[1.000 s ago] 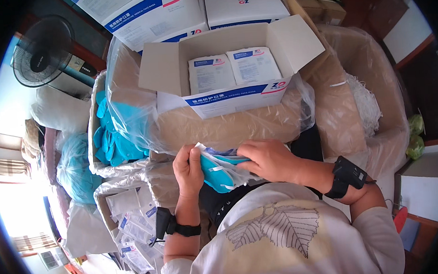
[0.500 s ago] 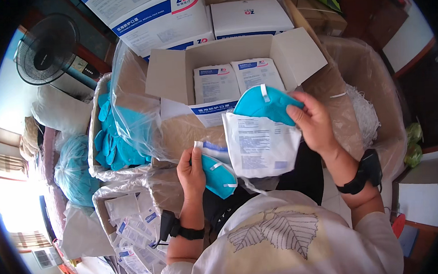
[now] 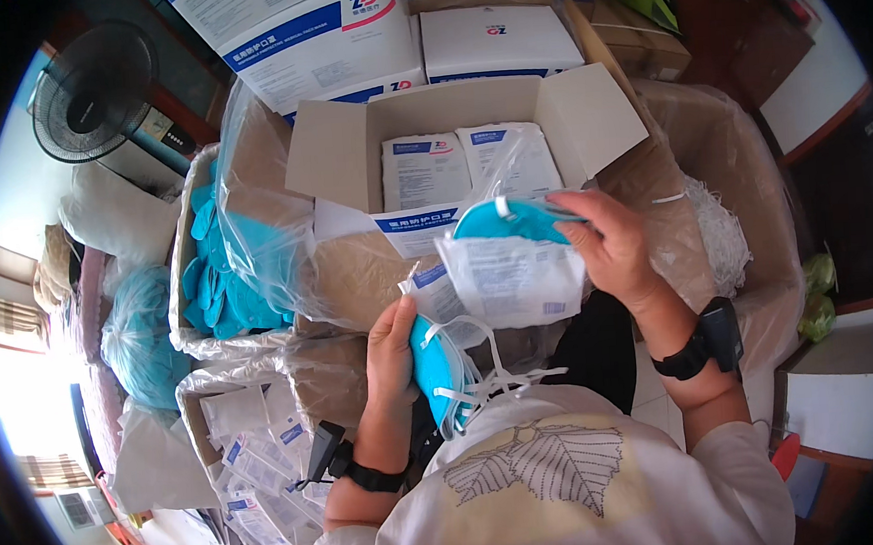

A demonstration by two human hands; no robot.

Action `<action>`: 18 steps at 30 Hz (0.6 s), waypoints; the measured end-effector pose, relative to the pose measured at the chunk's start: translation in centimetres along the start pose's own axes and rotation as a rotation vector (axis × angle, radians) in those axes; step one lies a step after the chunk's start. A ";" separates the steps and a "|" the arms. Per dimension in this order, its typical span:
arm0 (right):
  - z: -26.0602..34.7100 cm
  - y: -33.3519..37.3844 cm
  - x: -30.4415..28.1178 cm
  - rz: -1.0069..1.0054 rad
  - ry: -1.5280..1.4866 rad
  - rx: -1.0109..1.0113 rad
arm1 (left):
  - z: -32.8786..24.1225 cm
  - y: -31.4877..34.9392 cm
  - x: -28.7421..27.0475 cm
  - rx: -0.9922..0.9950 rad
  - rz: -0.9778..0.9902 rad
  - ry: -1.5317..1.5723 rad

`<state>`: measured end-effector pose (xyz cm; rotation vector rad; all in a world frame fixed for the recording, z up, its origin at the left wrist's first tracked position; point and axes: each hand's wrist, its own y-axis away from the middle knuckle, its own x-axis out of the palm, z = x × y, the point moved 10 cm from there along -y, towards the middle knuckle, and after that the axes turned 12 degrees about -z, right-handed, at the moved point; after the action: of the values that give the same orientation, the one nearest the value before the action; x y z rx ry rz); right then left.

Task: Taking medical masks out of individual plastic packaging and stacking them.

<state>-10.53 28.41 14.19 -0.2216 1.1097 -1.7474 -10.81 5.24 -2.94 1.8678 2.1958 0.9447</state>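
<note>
My right hand [image 3: 612, 247] is closed on the right end of a teal face mask [image 3: 523, 221] with a white strap. The mask's lower part sits behind the top edge of a white printed pouch [image 3: 517, 280], apparently inside it. Lower left, my left hand [image 3: 391, 350] pinches another teal mask [image 3: 436, 357], whose loose white straps [image 3: 493, 379] hang toward my shirt. A second printed pouch [image 3: 434, 291] shows just above that mask, by my left thumb. Beyond both hands stands an open carton [image 3: 340, 138] with white packs [image 3: 426, 178] inside.
Left of the carton, a plastic-lined box [image 3: 181, 318] holds many teal masks. Nearer me, another lined box [image 3: 193, 407] contains flat printed pouches. Closed cartons [image 3: 502, 41] are stacked behind. On the right, a lined box [image 3: 773, 212] holds white straps [image 3: 716, 235].
The right-hand mask and pouch have tilted and lowered slightly. My left hand has moved a little right, its mask now turned more upright with loose straps spread beside it.
</note>
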 end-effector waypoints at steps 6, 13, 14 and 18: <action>-0.1 3.5 4.2 0.062 -0.053 0.111 | 0.3 0.7 1.5 0.141 -0.016 0.067; -2.5 5.2 4.3 -0.079 -0.447 0.483 | -2.1 1.3 0.5 0.481 -0.050 -0.153; -2.4 4.9 4.1 -0.116 -0.566 0.499 | -2.3 1.2 0.5 0.503 -0.050 -0.156; -6.5 6.4 1.9 -0.437 -1.117 0.950 | -2.7 0.2 -0.7 0.551 -0.106 -0.109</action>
<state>-11.20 30.18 5.07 -0.7422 -0.6146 -1.8767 -11.71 3.54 -0.91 1.9068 2.6379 0.2154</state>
